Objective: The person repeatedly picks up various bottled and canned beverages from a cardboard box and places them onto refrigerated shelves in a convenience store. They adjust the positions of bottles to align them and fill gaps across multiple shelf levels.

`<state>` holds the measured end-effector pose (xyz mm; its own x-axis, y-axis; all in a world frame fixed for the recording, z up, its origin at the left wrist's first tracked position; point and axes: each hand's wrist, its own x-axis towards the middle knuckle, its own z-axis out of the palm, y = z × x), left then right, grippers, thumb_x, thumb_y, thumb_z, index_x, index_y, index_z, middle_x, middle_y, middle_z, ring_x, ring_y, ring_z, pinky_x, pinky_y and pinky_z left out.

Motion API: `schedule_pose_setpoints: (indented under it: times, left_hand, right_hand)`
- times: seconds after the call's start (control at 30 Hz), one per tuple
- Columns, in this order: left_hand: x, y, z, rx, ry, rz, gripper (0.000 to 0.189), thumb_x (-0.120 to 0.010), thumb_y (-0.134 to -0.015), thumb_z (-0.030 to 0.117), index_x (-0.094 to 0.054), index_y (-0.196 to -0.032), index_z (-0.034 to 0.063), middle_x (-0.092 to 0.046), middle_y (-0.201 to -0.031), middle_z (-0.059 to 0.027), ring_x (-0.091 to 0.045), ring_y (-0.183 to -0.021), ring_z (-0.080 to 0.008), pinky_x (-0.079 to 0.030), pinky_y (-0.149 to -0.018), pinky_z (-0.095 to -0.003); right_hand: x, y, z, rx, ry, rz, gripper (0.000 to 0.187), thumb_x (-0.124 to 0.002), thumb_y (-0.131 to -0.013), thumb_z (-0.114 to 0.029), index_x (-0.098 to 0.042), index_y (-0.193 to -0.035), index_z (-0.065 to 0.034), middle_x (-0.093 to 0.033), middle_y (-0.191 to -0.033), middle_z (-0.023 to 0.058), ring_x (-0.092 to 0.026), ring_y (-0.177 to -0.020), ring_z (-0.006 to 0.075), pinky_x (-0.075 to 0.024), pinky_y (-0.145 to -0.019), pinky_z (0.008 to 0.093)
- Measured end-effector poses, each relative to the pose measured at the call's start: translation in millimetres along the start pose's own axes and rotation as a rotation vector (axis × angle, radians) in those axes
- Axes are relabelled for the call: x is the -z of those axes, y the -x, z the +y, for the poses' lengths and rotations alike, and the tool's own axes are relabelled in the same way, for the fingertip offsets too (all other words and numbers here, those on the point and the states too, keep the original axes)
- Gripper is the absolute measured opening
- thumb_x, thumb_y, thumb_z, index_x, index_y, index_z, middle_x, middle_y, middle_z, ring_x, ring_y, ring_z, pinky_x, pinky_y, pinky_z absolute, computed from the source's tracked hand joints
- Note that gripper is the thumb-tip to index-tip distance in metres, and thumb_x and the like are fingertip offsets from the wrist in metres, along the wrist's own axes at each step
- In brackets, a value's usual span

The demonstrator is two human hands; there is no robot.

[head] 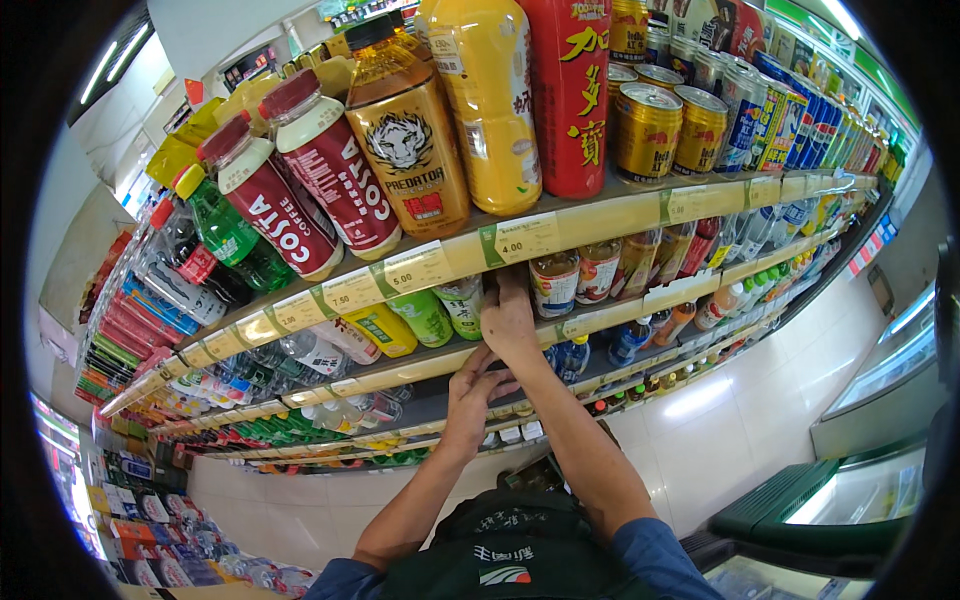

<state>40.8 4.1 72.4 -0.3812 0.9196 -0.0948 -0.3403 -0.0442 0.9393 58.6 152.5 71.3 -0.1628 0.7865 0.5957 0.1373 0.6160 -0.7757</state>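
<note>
My right hand point(510, 319) reaches into a dark gap on the second shelf point(442, 360), its fingertips hidden in shadow under the top shelf. Left of that gap stands a green tea bottle point(459, 307); to its right is a bottle with a white and red label point(555, 281). Just below, my left hand point(474, 394) is by the shelf's front edge, close to my right wrist, fingers spread and nothing visible in them. Above both hands, a yellow plastic bottle point(487, 112) and a red bottle point(571, 97) stand on the top shelf point(517, 238).
Costa coffee bottles point(337, 172), a Predator bottle point(409, 142) and Red Bull cans point(649, 135) line the top shelf. Lower shelves hold more drinks, including a blue-capped bottle point(574, 358). Packs of drinks point(157, 540) sit on the left. A dark green freezer edge point(780, 495) lies right.
</note>
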Motion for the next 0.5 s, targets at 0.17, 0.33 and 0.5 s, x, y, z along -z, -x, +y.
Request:
schedule_pose_setpoints:
  times: [0.17,0.33,0.5]
  left_hand:
    - [9,-7,5,0.047,-0.053,-0.019,0.056,-0.044,-0.102,0.002,-0.042,-0.158,-0.0013,-0.063,-0.143,-0.0162,-0.072,-0.108,-0.0218,-0.058,-0.094,-0.0334]
    - [11,-9,6,0.038,-0.085,0.015,0.05,-0.042,-0.104,0.003,-0.048,-0.154,-0.0024,-0.067,-0.137,-0.0149,-0.073,-0.102,-0.021,-0.059,-0.092,-0.0324]
    - [22,-14,9,0.006,-0.116,0.047,0.043,-0.046,-0.106,0.008,-0.055,-0.147,-0.0033,-0.07,-0.133,-0.0163,-0.076,-0.1,-0.025,-0.063,-0.089,-0.0353]
  right_hand:
    - [0,-3,4,-0.147,-0.083,-0.141,0.039,-0.053,-0.094,-0.005,-0.062,-0.13,0.009,-0.063,-0.124,0.036,-0.056,-0.116,0.0565,-0.0475,-0.102,0.055]
    - [-11,-1,22,-0.052,-0.089,-0.051,0.039,-0.054,-0.092,-0.005,-0.062,-0.128,0.0084,-0.064,-0.121,0.0355,-0.057,-0.113,0.0563,-0.0469,-0.101,0.0554]
    - [-25,-11,55,-0.021,-0.04,-0.196,0.042,-0.052,-0.096,-0.009,-0.059,-0.135,0.0057,-0.056,-0.138,0.0332,-0.052,-0.127,0.0514,-0.0432,-0.109,0.0517]
